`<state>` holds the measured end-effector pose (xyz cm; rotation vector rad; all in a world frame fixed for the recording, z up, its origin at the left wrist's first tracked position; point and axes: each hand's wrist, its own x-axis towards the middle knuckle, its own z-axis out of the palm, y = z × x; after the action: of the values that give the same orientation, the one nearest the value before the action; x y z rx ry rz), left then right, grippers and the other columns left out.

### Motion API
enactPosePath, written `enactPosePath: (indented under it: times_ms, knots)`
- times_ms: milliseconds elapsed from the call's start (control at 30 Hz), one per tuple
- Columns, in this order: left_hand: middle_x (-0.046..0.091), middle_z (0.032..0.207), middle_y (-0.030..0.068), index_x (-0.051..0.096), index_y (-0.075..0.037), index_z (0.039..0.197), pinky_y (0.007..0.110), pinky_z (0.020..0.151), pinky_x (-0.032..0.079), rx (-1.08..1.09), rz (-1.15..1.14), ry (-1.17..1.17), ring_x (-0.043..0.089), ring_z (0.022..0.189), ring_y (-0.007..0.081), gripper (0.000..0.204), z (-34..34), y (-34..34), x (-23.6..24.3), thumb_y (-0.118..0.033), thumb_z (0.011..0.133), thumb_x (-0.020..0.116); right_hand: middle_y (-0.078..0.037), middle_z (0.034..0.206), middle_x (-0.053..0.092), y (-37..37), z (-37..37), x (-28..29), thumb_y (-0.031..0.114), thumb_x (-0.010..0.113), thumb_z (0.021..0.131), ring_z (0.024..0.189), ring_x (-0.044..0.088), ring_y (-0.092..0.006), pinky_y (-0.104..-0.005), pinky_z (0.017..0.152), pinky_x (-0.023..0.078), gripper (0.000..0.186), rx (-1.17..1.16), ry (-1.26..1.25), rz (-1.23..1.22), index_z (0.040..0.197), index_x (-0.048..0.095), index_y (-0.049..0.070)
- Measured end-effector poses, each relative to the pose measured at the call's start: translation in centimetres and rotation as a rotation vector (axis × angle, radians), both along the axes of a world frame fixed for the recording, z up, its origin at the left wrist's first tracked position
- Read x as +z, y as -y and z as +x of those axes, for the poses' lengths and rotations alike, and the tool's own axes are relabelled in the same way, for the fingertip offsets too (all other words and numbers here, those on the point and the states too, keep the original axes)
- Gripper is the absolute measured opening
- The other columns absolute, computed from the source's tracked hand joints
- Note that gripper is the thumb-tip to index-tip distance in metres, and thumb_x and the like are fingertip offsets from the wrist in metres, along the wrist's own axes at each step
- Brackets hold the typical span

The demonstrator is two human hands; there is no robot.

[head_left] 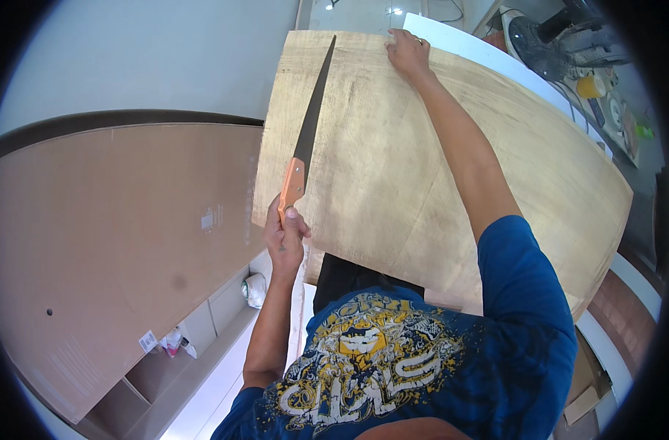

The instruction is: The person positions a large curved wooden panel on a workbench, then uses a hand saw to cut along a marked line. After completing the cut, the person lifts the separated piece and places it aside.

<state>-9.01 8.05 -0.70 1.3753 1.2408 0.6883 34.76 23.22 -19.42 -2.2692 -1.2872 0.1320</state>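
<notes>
My left hand is closed round the orange handle of a handsaw. The dark blade tapers away from me over the left part of a large pale wooden board, its tip close to the board's far edge. I cannot tell whether the blade touches the wood. At that far edge, right of the saw tip, my right hand grips the board, its fingers bent at the rim and partly hidden. My right forearm stretches across the board's top.
A big cardboard sheet stands on the left beside a low shelf unit. Behind the board lies a white panel. A black fan and a yellow cup are at the far right.
</notes>
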Motion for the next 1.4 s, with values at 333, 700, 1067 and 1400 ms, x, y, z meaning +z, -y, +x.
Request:
enactPosePath:
  times_ms: [333,700,1067,1400]
  knots:
    - [0.058,0.071,0.0033,0.053,0.005,0.139,0.027,0.052,0.046,-0.112,0.085,-0.092,0.053,0.057,0.0078,0.044,7.6,-7.7,-5.0,-0.026,0.108,0.055,-0.008,0.132,0.065,-2.1,-1.1,-2.5,0.02,0.051,0.099,0.129,0.057,-0.0294,-0.0557,0.112,0.032,0.04,0.124,0.272,-0.095,0.138,0.058,0.016]
    - [0.058,0.069,0.0013,0.055,0.003,0.138,0.026,0.049,0.044,-0.208,0.238,-0.157,0.053,0.053,0.0071,0.044,9.6,-10.3,-10.2,-0.029,0.108,0.056,-0.002,0.14,0.063,-2.7,-1.6,-1.2,0.014,0.049,0.098,0.127,0.06,-0.0244,-0.0544,0.115,0.027,0.046,0.092,0.137,-0.152,0.143,0.053,0.024]
    - [0.059,0.07,0.0036,0.056,0.004,0.137,0.028,0.053,0.044,-0.262,0.271,-0.211,0.055,0.058,0.0088,0.045,9.7,-10.8,-10.0,-0.031,0.108,0.057,0.0,0.135,0.066,-2.7,-1.3,-2.1,0.012,0.047,0.098,0.123,0.062,-0.0244,-0.0547,0.115,0.028,0.046,0.105,0.147,-0.137,0.14,0.056,0.027]
    - [0.069,0.081,0.0194,0.056,0.0,0.137,0.039,0.06,0.054,-0.279,0.301,-0.227,0.071,0.067,0.0302,0.043,10.1,-10.4,-9.8,-0.03,0.106,0.058,-0.001,0.135,0.066,-2.6,-1.3,-2.5,0.012,0.047,0.097,0.122,0.062,-0.0242,-0.0548,0.114,0.028,0.047,0.103,0.201,-0.097,0.14,0.058,0.028]
